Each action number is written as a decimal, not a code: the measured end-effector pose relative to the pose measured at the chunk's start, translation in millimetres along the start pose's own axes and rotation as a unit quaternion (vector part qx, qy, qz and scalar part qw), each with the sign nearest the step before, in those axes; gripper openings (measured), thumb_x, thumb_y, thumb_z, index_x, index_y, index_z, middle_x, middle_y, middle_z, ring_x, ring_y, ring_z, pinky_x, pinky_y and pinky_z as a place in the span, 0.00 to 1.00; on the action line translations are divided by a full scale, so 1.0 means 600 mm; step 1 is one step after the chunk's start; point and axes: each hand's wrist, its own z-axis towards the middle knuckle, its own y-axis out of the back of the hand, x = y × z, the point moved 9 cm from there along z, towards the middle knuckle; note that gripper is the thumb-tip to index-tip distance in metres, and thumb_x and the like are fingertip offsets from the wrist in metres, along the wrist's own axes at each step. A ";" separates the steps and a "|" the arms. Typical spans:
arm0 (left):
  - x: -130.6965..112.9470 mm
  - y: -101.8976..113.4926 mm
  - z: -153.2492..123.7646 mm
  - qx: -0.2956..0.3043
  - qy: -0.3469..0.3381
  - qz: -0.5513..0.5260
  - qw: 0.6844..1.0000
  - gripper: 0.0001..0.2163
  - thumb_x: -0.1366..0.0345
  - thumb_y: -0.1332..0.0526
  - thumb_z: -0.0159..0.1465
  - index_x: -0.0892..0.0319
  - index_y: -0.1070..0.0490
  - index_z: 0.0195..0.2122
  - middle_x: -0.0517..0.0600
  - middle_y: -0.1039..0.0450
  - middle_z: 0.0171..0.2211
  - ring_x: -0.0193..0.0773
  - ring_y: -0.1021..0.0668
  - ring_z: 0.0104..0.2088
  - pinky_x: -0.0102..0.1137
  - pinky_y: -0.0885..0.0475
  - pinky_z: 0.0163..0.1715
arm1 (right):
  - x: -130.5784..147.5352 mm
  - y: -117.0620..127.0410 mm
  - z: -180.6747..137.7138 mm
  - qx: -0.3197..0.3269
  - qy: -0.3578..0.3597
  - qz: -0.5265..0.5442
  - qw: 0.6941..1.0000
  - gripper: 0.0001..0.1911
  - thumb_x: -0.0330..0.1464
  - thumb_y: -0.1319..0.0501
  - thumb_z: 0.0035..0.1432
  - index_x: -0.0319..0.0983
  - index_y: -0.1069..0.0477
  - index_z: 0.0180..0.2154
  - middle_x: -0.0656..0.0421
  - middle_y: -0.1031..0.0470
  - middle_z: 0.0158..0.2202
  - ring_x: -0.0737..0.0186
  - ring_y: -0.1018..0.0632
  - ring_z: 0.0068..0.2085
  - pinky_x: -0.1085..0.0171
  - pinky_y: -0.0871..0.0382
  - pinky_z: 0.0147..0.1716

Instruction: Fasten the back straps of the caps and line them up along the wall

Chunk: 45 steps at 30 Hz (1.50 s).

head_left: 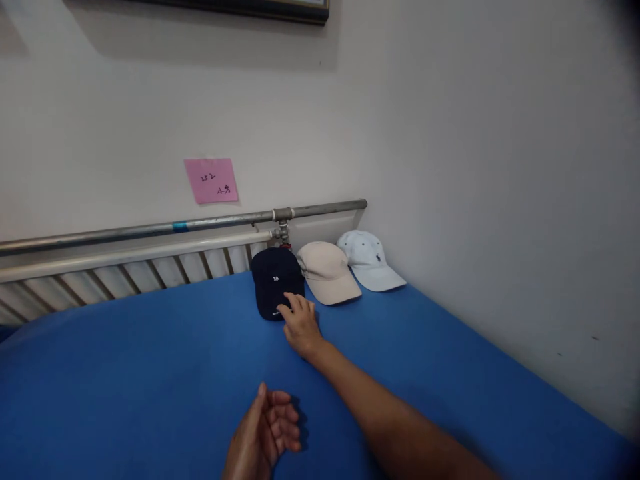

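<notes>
Three caps stand in a row at the far end of a blue bed sheet [125, 373], against the wall. A dark navy cap [274, 280] with small white lettering is on the left, a beige cap [327, 270] in the middle, a pale blue cap [367, 259] on the right. My right hand [299, 323] reaches forward, its fingers resting on the navy cap's brim; whether they grip it I cannot tell. My left hand [265, 433] hovers low and near me, palm up, fingers loosely curled, holding nothing.
A metal pipe [150, 229] and a white ribbed radiator [100, 273] run along the wall behind the bed. A pink sticky note [211, 180] with handwriting hangs on the wall. A white wall closes the right side.
</notes>
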 end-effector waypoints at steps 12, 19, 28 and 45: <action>0.001 0.009 0.001 -0.011 -0.006 0.012 1.000 0.24 0.46 0.33 0.52 0.65 0.25 0.33 0.54 0.24 0.25 0.39 0.24 0.24 0.33 0.29 0.25 | -0.012 -0.019 0.013 -0.023 0.049 -0.159 0.986 0.16 0.23 0.46 0.58 0.40 0.28 0.46 0.50 0.35 0.58 0.50 0.37 0.55 0.52 0.44 0.52; -0.006 -0.002 -0.006 -0.009 -0.012 0.015 1.000 0.23 0.46 0.34 0.53 0.65 0.26 0.33 0.54 0.24 0.26 0.39 0.23 0.25 0.33 0.28 0.27 | 0.013 0.001 -0.012 -0.027 0.066 -0.151 0.986 0.17 0.22 0.43 0.54 0.38 0.29 0.45 0.50 0.35 0.58 0.50 0.37 0.56 0.52 0.45 0.53; -0.020 -0.032 -0.029 -0.007 -0.049 0.080 0.996 0.22 0.47 0.32 0.51 0.64 0.28 0.27 0.49 0.29 0.19 0.32 0.29 0.18 0.27 0.34 0.19 | 0.102 0.046 -0.176 0.047 0.082 0.023 0.995 0.16 0.19 0.45 0.51 0.40 0.30 0.40 0.54 0.31 0.53 0.58 0.31 0.53 0.57 0.40 0.51; -0.168 0.203 -0.169 -0.332 -0.205 -0.074 0.918 0.12 0.73 0.50 0.66 0.62 0.32 0.27 0.47 0.29 0.19 0.31 0.27 0.18 0.25 0.31 0.21 | 0.096 0.055 -0.205 0.138 0.033 0.036 0.989 0.12 0.20 0.45 0.52 0.40 0.30 0.36 0.55 0.27 0.48 0.59 0.27 0.50 0.54 0.38 0.52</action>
